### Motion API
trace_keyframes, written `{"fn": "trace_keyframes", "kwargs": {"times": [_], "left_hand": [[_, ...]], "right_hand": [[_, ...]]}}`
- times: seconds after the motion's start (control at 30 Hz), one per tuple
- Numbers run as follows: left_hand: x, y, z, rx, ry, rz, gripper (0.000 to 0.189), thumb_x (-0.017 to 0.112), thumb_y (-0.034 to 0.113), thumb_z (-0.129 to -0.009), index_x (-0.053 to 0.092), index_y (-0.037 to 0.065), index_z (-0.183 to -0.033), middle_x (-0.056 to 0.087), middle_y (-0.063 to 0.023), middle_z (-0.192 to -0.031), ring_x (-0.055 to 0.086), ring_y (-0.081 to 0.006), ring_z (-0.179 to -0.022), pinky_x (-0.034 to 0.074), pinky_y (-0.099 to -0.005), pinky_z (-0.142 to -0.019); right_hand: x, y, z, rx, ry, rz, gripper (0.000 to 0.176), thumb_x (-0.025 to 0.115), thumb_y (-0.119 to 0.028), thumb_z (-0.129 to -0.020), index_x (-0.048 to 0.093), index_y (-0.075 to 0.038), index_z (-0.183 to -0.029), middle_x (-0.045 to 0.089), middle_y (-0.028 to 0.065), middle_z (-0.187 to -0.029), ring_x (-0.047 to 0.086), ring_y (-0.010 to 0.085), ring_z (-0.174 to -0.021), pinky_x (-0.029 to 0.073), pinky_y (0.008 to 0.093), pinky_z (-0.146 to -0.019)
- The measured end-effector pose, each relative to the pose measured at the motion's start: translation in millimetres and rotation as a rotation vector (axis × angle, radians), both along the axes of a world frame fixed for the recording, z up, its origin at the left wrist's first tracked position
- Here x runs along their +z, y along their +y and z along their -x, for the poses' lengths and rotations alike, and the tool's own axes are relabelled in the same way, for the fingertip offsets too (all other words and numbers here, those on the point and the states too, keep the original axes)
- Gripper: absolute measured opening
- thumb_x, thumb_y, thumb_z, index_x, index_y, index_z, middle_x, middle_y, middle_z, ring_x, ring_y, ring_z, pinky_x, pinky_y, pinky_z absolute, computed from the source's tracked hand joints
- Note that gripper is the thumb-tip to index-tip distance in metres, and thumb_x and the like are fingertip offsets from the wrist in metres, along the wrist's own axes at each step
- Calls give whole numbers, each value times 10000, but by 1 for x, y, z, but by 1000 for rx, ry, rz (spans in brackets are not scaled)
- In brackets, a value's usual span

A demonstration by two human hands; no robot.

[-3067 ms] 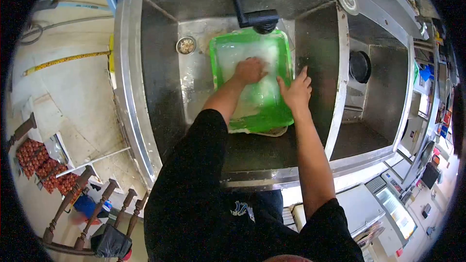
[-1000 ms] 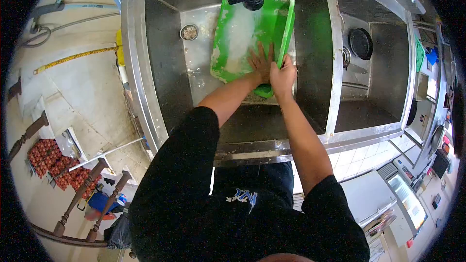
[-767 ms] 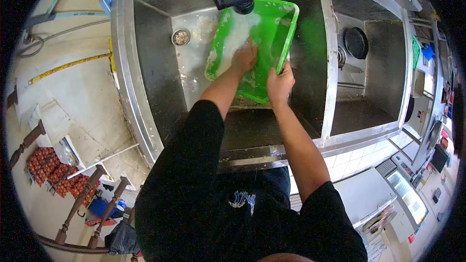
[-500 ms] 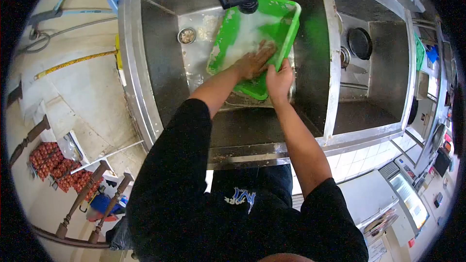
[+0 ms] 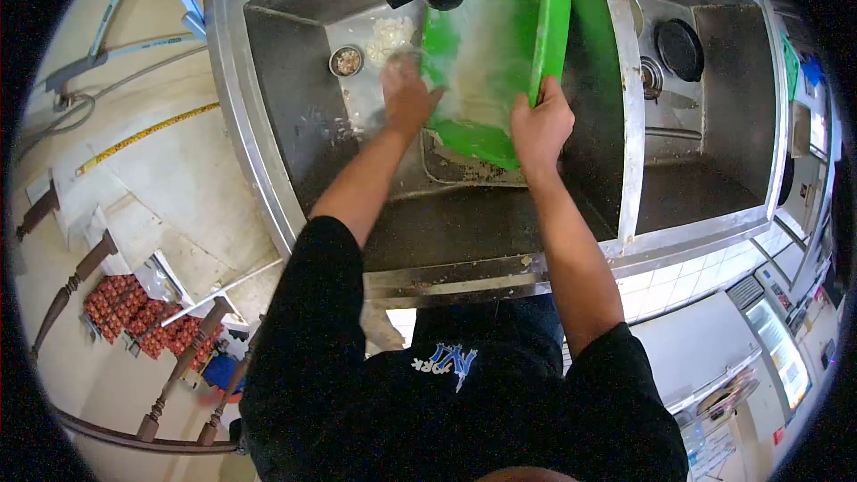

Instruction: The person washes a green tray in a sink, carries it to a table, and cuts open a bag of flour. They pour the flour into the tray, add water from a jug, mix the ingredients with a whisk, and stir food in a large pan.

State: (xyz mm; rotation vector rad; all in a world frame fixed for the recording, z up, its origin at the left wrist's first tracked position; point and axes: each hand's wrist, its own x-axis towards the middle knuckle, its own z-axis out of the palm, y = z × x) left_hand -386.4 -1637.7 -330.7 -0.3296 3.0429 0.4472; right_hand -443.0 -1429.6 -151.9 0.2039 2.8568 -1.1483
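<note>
Gripping tub (image 5: 489, 58), R hand (image 5: 543, 125), L hand (image 5: 406, 96) open

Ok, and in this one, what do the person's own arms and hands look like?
Plain black short sleeves end near the elbows. The left hand and right hand wear no gloves, and no watch or bracelet shows at either wrist.

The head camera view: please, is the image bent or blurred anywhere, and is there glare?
Head view: wide-angle curve bends the sink's metal rim, with black corners; the left hand looks motion-blurred, the right hand sharper; bright glare whitens the display panel at right.
</note>
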Motion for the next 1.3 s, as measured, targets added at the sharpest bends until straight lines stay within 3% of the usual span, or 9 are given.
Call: {"fn": "trace_keyframes", "kwargs": {"times": [0.13, 0.23, 0.43, 0.57, 0.77, 0.87, 0.97, 1.07, 1.3], "left_hand": [[13, 29, 14, 445, -389, -588, 554, 645, 245, -903, 415, -52, -1309, 559, -298, -1243, 576, -446, -1102, 475, -471, -927], [-39, 34, 0, 123, 153, -586, 603, 672, 256, -881, 396, -104, -1279, 647, -298, -1038, 647, -449, -926, 510, -497, -822], [-30, 73, 56, 243, -94, -674, 585, 723, 215, -831, 430, -96, -1231, 677, -272, -891, 669, -422, -839, 530, -487, -718], [45, 90, 67, 270, 162, -796, 594, 718, 177, -821, 439, -119, -1255, 668, -282, -854, 676, -409, -789, 532, -476, -691], [80, 114, 83, 279, -53, -870, 519, 623, 154, -887, 421, -108, -1286, 656, -303, -942, 674, -408, -885, 525, -462, -756], [77, 119, 85, 157, 351, -899, 503, 570, 170, -933, 398, -80, -1334, 618, -325, -1080, 638, -393, -1037, 496, -455, -858], [43, 121, 94, 275, 501, -1337, 503, 555, 206, -963, 389, -35, -1373, 567, -321, -1209, 578, -386, -1156, 453, -454, -948], [102, 130, 86, 334, 516, -974, 362, 538, 242, -987, 472, 16, -1262, 618, -307, -1099, 623, -437, -1035, 493, -479, -850], [79, 80, 57, 229, 327, -697, 277, 564, 236, -973, 448, -4, -1047, 615, -314, -793, 615, -511, -770, 476, -545, -633]], "right_hand": [[11, -10, -7, 25, 79, -30, 188, 701, -78, -710, 553, -27, -814, 593, 192, -756, 605, 416, -723, 470, 480, -632], [31, -11, -14, 91, 124, -37, 207, 714, -82, -700, 536, -36, -793, 569, 177, -766, 582, 409, -715, 466, 475, -636], [57, -10, -35, 139, 309, -32, 218, 712, -42, -695, 503, -40, -756, 526, 160, -723, 550, 377, -654, 450, 438, -588], [60, 20, -50, 99, 394, 21, 220, 686, 1, -693, 472, -37, -724, 462, 130, -677, 474, 313, -574, 420, 378, -529], [85, 47, -73, 181, 554, -35, 257, 674, 31, -707, 429, -45, -690, 402, 77, -645, 389, 232, -553, 317, 359, -510], [94, 62, -73, 221, 631, -111, 235, 676, 11, -724, 448, -47, -713, 435, 85, -665, 420, 248, -558, 346, 360, -515], [92, 71, -64, 158, 668, -131, 214, 661, 7, -751, 454, -43, -725, 447, 81, -675, 449, 220, -586, 375, 341, -540], [100, 58, -59, 90, 642, -7, 217, 643, 17, -764, 438, -44, -730, 426, 37, -678, 406, 147, -597, 343, 302, -549], [112, 48, -48, -66, 337, 330, 224, 602, 48, -772, 409, -56, -727, 373, -35, -695, 321, 64, -623, 276, 247, -556]]}}
